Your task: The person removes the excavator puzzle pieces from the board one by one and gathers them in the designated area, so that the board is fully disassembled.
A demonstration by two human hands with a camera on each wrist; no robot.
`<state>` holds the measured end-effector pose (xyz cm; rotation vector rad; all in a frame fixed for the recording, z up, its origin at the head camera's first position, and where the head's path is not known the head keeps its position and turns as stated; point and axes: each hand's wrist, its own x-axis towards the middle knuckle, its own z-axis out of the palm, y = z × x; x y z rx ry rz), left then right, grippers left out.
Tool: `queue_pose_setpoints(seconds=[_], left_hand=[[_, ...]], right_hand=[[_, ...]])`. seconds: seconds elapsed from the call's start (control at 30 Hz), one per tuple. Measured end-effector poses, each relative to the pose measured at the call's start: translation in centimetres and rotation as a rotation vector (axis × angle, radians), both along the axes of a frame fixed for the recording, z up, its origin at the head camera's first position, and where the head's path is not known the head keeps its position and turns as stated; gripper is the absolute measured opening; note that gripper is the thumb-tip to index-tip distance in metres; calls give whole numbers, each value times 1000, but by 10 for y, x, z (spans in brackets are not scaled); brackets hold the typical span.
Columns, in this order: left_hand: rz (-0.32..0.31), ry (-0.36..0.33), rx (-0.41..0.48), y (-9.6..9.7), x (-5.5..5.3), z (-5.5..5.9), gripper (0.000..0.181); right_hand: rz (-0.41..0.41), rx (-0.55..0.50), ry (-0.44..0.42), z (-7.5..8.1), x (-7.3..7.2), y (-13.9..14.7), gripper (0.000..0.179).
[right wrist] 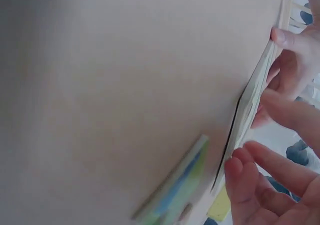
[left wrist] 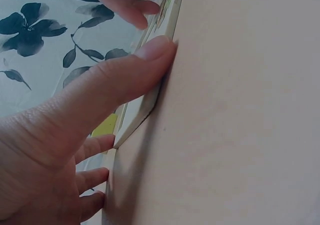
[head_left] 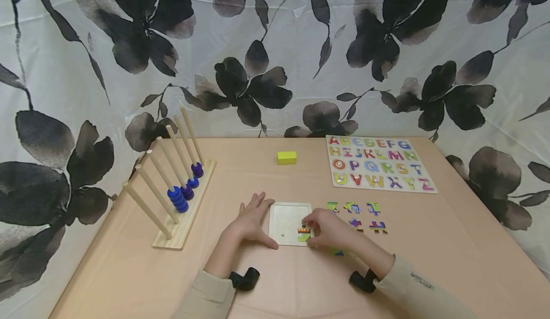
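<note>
A shallow white square puzzle tray (head_left: 283,214) lies flat on the table. My left hand (head_left: 253,221) spreads along its left side, thumb at the near corner and fingers at the far one. In the left wrist view the thumb presses the tray's rim (left wrist: 145,105). At the tray's near right corner lies a red, yellow and green puzzle piece (head_left: 303,235). My right hand (head_left: 328,228) has its index finger and thumb at opposite edges of this piece. Several loose colourful puzzle pieces (head_left: 374,208) lie right of the tray; one piece (right wrist: 175,190) shows below the right hand.
A wooden peg stand (head_left: 202,185) with blue rings is at the left. A yellow-green block (head_left: 286,157) sits behind the tray. The alphabet board (head_left: 382,164) lies at the back right. Floral cloth (head_left: 258,47) hangs behind the table.
</note>
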<state>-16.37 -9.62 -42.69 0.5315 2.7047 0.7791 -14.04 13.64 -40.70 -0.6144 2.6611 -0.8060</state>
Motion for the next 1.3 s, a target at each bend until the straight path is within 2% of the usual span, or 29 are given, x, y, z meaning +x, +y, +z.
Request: queue_pose_setpoints(seconds=[0.27,0.53,0.73,1.07,1.3], left_hand=[[0,-3,-5,0,0,0,113],[4,0,2,0,0,-1,112],[3,-2,7,0,0,-1,113],[5,-3,2,0,-1,-2,112],[-7,3,3,-1,-1,-1,112]], right_hand=[[21,42,25,-1,-3,-9,36],[3,51,-44,0,-8,-13,36],[-21,59,-59,2,-9,-17,40],[-37,-32,-45,1,-8,-15,36],[-32,-127,-51,6,-3,0,37]])
